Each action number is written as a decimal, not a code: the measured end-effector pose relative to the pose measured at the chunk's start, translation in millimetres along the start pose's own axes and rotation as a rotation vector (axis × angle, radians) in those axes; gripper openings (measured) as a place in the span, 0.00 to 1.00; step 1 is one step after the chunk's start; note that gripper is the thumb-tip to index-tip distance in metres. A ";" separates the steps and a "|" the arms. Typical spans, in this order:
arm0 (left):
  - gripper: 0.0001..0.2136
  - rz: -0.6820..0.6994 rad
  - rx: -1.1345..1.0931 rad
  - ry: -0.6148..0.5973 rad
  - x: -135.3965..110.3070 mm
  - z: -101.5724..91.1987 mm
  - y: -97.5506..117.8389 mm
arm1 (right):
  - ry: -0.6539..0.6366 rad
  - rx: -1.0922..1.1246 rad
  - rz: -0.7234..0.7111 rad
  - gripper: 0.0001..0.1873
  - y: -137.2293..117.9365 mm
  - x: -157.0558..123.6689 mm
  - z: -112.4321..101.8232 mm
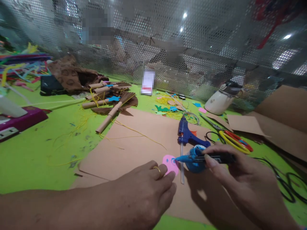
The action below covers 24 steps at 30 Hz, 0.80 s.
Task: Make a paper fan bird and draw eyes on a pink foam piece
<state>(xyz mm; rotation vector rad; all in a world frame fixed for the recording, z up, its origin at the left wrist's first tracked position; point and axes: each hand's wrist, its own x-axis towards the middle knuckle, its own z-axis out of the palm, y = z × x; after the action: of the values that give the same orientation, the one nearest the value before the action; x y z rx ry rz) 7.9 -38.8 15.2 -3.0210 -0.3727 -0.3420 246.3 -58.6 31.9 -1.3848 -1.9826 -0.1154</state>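
Observation:
My left hand (148, 188) rests low in the middle with its fingers closed on a small pink paper shape (170, 164), which lies on a brown cardboard sheet (134, 143). My right hand (230, 172) grips a blue-tipped marker (203, 157) with a dark barrel, held sideways. Its tip touches the pink shape. Just behind the marker sit a blue glue gun (185, 134) and a round blue object (195, 163).
The green table (35, 150) holds scissors with yellow and red handles (233, 140), small paper brooms (112, 105), colourful paper scraps (168, 107), a white bottle on its side (222, 97), more cardboard (283, 121), black cable (287, 182) and a perforated metal screen (203, 48) behind.

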 end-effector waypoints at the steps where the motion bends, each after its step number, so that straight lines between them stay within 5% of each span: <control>1: 0.15 0.001 -0.002 -0.004 0.0 0.1 0.0 | -0.002 0.004 0.003 0.03 0.2 -0.4 0.1; 24: 0.16 0.020 0.010 -0.027 -0.7 3.0 -1.2 | -0.042 0.006 -0.023 0.04 2.5 -0.5 2.3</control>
<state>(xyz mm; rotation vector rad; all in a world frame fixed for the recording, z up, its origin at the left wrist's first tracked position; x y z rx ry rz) 7.6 -37.5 12.3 -3.0198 -0.3442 -0.2965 247.5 -56.9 29.1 -1.3711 -2.0323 -0.0914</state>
